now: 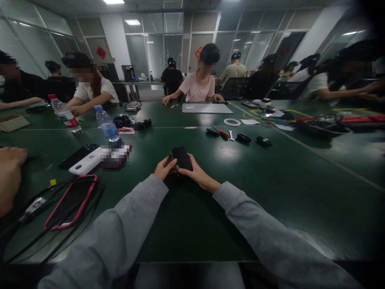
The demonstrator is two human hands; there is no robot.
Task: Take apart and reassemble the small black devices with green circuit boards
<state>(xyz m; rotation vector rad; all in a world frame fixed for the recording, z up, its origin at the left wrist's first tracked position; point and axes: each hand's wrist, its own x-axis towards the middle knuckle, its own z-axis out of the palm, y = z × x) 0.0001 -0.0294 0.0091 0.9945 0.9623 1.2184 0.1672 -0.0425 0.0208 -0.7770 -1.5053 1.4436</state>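
Note:
Between my two hands is a small black rectangular box (183, 158), raised just over the green table. A thin greenish edge, perhaps a circuit board, shows along its left side, with small pale spots lower down. My left hand (165, 166) pinches that left edge between thumb and fingers. My right hand (197, 171) wraps the right side, its thumb across the near end. The box's underside and some of my fingertips are hidden.
Left of me lie a pink-cased phone (72, 202) among black cables, a white power bank (87, 160) and a water bottle (106, 124). Ahead are a wrench (231, 135), a screwdriver (223, 133) and a tape roll (232, 122). A co-worker's hand (12, 160) rests at far left.

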